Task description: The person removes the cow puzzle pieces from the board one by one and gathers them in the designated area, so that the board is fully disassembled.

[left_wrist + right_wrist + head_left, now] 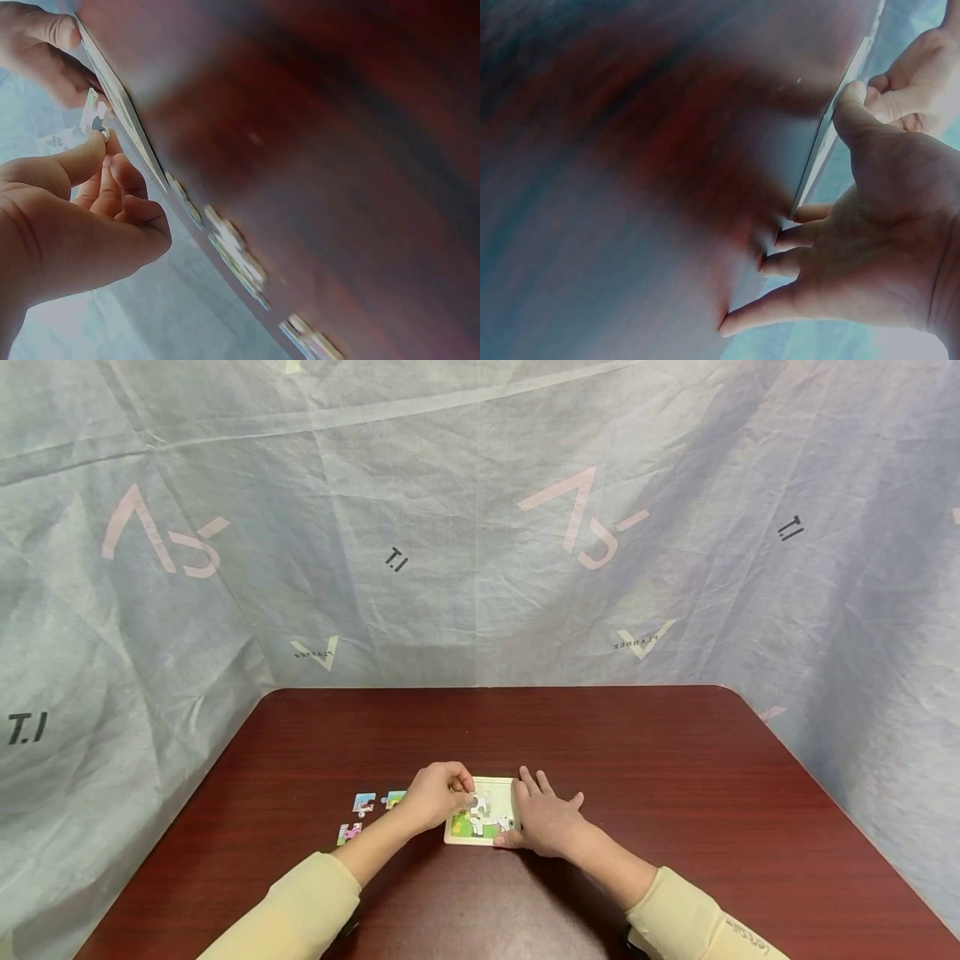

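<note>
My left hand (435,797) pinches a jigsaw puzzle piece (96,114) between thumb and fingertips. In the left wrist view the piece stands tilted over the puzzle tray (501,788), a shallow pale frame on the table. Fitted along the tray's near side are pieces showing green grass and a white animal (498,827); its upper part is bare. My right hand (551,820) rests at the tray's right edge with fingers spread, thumb on the near rim. In the right wrist view its fingertips (726,327) touch the table.
Left of the tray lie loose puzzle pieces: a blue one (363,802), a green and yellow one (394,799) partly behind my left wrist, and a pink one (348,833). They rest on a dark red wooden table (600,735). A grey printed cloth (480,527) hangs behind it.
</note>
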Tool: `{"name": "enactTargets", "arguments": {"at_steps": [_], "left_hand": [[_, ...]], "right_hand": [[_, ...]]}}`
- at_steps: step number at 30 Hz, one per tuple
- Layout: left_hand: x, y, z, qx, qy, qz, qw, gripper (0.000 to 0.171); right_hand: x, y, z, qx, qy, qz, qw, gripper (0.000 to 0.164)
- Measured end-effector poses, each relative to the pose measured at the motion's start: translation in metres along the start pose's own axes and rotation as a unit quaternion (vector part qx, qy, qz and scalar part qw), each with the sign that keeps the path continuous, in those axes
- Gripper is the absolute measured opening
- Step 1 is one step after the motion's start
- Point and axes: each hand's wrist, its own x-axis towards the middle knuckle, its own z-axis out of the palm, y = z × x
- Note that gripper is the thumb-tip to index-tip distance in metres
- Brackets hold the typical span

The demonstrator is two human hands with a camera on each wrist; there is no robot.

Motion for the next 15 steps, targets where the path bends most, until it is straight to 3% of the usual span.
{"name": "enactTargets", "arguments": {"at_steps": [15], "left_hand": [[-0.022,-0.021,-0.028,-0.014,0.019,-0.048,0.9986,0.011]], "right_hand": [[-0.002,0.000,0.000,0.010,-0.007,-0.010,1.000,0.102]]}}
